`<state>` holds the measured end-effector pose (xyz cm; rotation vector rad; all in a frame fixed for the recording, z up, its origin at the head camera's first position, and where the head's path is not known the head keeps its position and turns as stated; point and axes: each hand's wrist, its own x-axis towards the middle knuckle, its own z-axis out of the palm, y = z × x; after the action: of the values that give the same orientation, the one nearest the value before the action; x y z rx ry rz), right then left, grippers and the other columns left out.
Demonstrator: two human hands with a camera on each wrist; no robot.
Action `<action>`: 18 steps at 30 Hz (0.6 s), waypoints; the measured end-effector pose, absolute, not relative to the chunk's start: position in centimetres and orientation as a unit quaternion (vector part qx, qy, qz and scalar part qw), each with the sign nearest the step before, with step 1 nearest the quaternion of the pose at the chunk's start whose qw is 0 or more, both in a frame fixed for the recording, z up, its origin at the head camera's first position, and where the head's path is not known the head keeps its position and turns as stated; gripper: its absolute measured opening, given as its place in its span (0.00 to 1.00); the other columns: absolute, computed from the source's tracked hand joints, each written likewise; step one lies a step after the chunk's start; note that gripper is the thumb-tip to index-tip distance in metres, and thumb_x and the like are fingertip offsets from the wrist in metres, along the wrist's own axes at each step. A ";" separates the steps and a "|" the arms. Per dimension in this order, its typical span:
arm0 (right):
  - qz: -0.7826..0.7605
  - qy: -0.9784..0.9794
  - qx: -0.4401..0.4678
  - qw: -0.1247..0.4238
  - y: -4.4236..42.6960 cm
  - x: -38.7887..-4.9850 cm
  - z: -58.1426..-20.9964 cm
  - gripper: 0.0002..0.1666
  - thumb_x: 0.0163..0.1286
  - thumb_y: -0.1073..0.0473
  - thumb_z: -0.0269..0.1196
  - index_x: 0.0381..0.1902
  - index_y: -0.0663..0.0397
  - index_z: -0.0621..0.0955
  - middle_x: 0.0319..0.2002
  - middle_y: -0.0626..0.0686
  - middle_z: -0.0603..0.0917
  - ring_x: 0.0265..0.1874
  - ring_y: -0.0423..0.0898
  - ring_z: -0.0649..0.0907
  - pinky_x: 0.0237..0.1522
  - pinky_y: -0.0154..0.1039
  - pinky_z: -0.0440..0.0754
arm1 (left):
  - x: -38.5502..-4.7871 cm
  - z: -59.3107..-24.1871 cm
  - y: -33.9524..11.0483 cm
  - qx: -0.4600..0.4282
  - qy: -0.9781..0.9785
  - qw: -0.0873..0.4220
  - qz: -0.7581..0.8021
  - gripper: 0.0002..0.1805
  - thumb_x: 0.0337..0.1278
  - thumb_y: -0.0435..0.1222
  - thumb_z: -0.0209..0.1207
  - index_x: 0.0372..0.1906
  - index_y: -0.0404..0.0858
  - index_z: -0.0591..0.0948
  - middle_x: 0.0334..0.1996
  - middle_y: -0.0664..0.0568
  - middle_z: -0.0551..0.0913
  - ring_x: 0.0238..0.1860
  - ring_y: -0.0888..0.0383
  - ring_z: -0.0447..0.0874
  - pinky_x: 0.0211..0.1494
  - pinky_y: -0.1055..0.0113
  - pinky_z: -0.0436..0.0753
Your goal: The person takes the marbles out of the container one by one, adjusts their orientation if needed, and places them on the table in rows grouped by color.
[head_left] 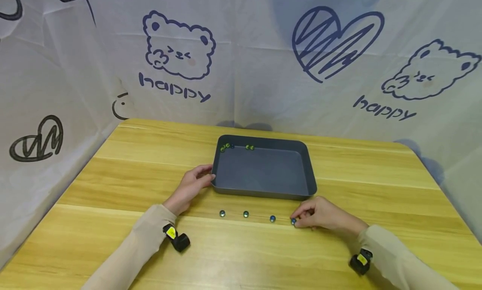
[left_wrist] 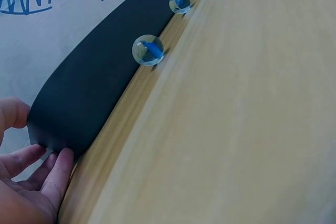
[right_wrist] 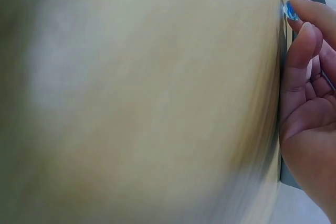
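Note:
A dark rectangular tray [head_left: 263,194] lies on the table with several green-yellow marbles [head_left: 249,147] and a dark one [head_left: 232,146] along its far side. My left hand [head_left: 189,187] rests its extended fingers against the tray's left wall, also visible in the left wrist view. In front of the tray, three clear-and-blue marbles stand apart in a row: left [head_left: 222,213], middle [head_left: 246,214], right [head_left: 273,218]. At the row's right end, my right hand [head_left: 324,214] pinches a blue marble [head_left: 293,221] between thumb and finger, at table level.
The wooden table [head_left: 132,164] extends around the tray on all sides. White cloth [head_left: 256,72] with printed bears and hearts hangs behind it and at both sides. A small black device with a yellow label [head_left: 172,232] is strapped to each wrist.

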<state>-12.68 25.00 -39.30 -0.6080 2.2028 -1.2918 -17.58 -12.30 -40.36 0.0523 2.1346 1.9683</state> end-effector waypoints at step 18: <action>-0.495 0.799 -0.197 0.278 25.1 -12.9 -39.7 0.14 0.61 0.64 0.68 0.43 0.68 0.85 0.22 0.50 0.78 0.18 0.36 0.73 0.18 0.30 0.78 | -17.8 -40.9 -12.4 0.020 0.736 0.118 0.667 0.27 0.67 0.31 0.52 0.68 0.27 0.64 0.61 0.34 0.70 0.59 0.45 0.70 0.59 0.60 0.78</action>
<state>-12.86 25.11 -39.65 -0.5274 2.1443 -1.3287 -17.80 -12.38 -40.92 0.0596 2.1522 1.9501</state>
